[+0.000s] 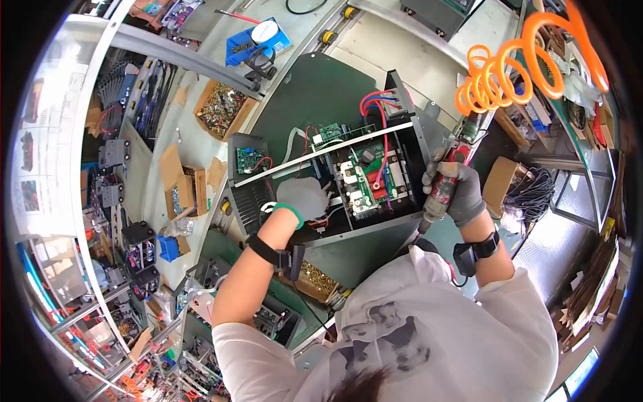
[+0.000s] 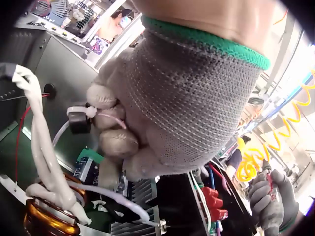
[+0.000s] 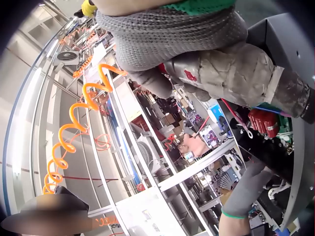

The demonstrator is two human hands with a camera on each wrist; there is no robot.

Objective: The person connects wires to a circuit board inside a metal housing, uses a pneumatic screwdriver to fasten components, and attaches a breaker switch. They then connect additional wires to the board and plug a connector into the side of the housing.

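My gloved left hand [image 1: 303,199] reaches into an open metal chassis [image 1: 315,236]. In the left wrist view, the curled fingers [image 2: 118,142] hold a thin pale wire [image 2: 112,118], beside a small black block [image 2: 78,123]. Near them are a copper-wound coil [image 2: 49,219] with white-sleeved leads and a metal heatsink [image 2: 133,214]. My gloved right hand [image 1: 463,194] grips an air screwdriver [image 1: 439,194], its body wrapped in worn tape, beside the chassis's right wall. A green circuit board [image 1: 362,191] with red and blue cables [image 1: 383,134] sits inside the chassis, right of my left hand.
An orange coiled hose [image 1: 502,80] hangs at upper right. Boxes of small hardware [image 1: 224,110] and a blue tray [image 1: 268,43] stand on the bench beyond. A cardboard box [image 1: 499,187] and bundled black cables [image 1: 532,194] lie at right. More chassis parts stand at lower left.
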